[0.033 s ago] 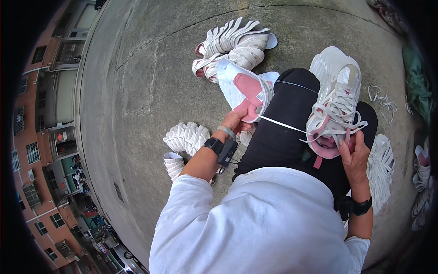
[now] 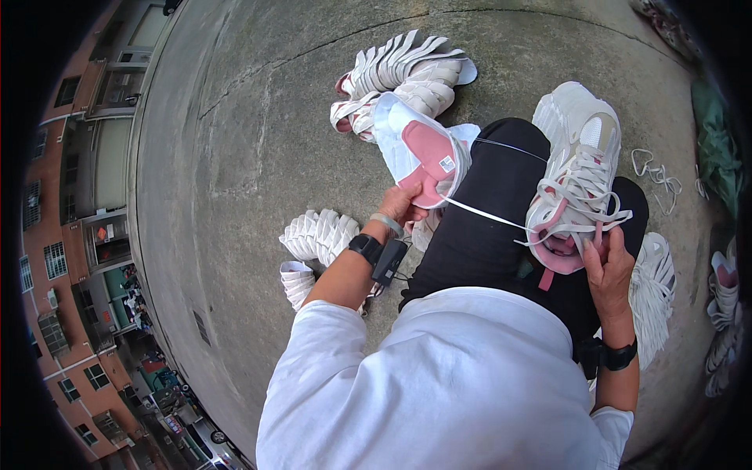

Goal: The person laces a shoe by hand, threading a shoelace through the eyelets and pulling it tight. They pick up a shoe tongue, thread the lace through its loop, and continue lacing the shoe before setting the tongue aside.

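Observation:
My left hand (image 2: 403,205) is closed on the lower edge of a shoe upper (image 2: 427,153), white outside with a pink lining and a small white label, beside my left knee. On my right thigh rests a cream and pink shoe upper (image 2: 576,157) with laces threaded through it in loose loops. My right hand (image 2: 607,262) pinches that upper's collar with thumb and fingers. A white shoelace (image 2: 486,214) stretches across my lap between the two uppers. A thin strand also crosses my left knee.
Stacked shoe uppers (image 2: 423,78) lie on the concrete ahead, and a smaller stack (image 2: 321,235) sits near my left elbow. A bundle of white laces (image 2: 656,294) lies by my right leg. Loose laces (image 2: 662,180) and green sheeting (image 2: 717,141) are further right.
The upper in my left hand has shifted very slightly. Both hands keep their holds.

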Motion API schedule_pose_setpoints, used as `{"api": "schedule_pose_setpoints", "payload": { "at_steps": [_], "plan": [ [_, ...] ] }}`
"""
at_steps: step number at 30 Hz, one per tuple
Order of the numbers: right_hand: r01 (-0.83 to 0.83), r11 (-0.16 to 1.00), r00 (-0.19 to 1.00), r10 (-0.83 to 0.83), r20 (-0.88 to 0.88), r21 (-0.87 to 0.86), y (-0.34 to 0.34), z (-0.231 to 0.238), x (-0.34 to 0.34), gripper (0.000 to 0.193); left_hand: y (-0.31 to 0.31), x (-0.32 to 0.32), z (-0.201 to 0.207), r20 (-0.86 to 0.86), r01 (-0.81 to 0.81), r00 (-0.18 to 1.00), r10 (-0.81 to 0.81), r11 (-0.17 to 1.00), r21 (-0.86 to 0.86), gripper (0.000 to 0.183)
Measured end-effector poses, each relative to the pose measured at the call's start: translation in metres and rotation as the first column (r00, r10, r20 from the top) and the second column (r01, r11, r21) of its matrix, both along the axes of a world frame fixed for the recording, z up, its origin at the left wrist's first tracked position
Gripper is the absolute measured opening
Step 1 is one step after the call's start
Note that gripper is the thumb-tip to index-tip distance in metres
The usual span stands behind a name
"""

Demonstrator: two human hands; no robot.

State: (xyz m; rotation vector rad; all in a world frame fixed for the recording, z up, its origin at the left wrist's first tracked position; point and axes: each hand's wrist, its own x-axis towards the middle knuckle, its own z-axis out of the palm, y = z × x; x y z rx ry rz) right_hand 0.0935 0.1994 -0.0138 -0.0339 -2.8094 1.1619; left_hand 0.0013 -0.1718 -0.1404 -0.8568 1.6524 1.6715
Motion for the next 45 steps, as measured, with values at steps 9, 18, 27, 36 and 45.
{"api": "schedule_pose_setpoints", "payload": {
  "at_steps": [9, 18, 27, 36, 45],
  "plan": [
    [-0.008, 0.998, 0.991, -0.001, -0.137, -0.060, 0.012, -0.002, -0.030, 0.023, 0.016, -0.084, 0.119, -0.443, 0.029, 0.891, -0.096, 0.988, -0.154, 0.029],
    [0.103, 0.963, 0.992, -0.119, -0.052, -0.247, 0.008, -0.009, -0.040, 0.020, 0.084, -0.087, 0.164, -0.469, 0.401, 0.755, -0.457, 0.889, -0.220, 0.037],
    [0.139, 0.907, 0.989, -0.104, 0.108, -0.398, 0.006, -0.003, -0.039, 0.023, 0.051, -0.064, 0.128, -0.319, 0.578, 0.798, -0.511, 0.798, 0.169, 0.048],
    [0.124, 0.879, 0.990, -0.076, 0.121, -0.461, 0.004, 0.000, -0.040, 0.025, 0.066, -0.047, 0.127, -0.451, 0.392, 0.885, -0.113, 0.703, 0.593, 0.060],
    [0.108, 0.857, 0.991, -0.053, 0.122, -0.504, 0.001, -0.001, -0.044, 0.026, 0.052, -0.025, 0.137, -0.546, 0.358, 0.838, -0.006, 0.761, 0.541, 0.067]
  ]
}}
